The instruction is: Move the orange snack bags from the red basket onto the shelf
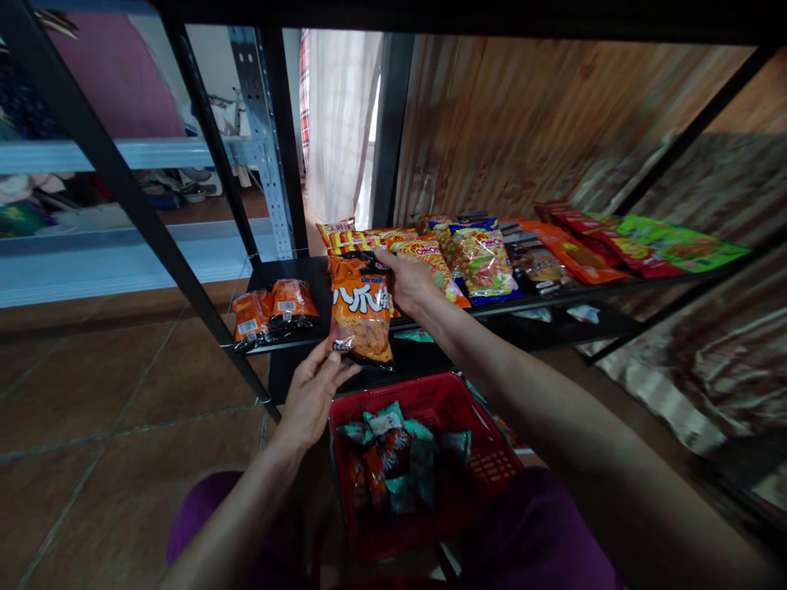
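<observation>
An orange-and-black snack bag [361, 311] is held upright in front of the shelf, its printed face toward me. My left hand [316, 389] grips its lower left corner, thumb on the front. My right hand [409, 283] closes on its upper right edge. Two similar orange bags [274, 310] lie at the shelf's left end. Behind the held bag, and partly hidden by it, stand yellow-and-red snack packs [362, 238]. Below my hands is a red basket [430, 393] with several small teal and orange packets [393, 451] inside.
Along the black shelf [311, 274] to the right sit blue-edged bags [485, 258], dark brown packs [534, 258], and red and green packs [682, 242]. Black shelf posts [209, 139] rise at the left. Curtains [522, 123] hang behind. A blue-grey rack [123, 156] stands farther left.
</observation>
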Demonstrator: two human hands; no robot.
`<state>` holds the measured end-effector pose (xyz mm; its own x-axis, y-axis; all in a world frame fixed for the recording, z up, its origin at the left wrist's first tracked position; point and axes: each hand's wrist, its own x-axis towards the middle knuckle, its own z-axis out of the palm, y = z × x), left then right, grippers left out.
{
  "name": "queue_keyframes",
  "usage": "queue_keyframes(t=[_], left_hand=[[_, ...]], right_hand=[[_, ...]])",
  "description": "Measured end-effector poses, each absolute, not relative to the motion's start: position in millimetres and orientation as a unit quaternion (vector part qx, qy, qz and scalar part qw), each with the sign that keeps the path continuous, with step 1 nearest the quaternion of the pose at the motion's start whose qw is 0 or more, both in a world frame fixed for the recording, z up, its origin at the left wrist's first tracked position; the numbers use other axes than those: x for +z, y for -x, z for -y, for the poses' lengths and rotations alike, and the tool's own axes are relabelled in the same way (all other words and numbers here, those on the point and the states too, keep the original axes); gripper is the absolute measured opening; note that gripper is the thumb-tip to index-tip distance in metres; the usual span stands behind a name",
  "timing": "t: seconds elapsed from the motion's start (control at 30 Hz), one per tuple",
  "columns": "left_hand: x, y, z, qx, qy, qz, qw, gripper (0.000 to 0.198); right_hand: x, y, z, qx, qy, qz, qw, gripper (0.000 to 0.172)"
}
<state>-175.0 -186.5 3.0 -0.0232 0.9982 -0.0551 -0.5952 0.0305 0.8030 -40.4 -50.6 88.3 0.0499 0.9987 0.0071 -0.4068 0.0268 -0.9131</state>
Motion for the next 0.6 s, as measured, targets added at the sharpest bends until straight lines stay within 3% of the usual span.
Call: queue_keyframes(t=[0.6], left_hand=[[29.6,161.5,225.4,0.627,-0.312,-0.366,0.613,0.040]], right_hand=[[74.7,31.9,56.7,0.603,0.432,0.332,0.583,0.019]])
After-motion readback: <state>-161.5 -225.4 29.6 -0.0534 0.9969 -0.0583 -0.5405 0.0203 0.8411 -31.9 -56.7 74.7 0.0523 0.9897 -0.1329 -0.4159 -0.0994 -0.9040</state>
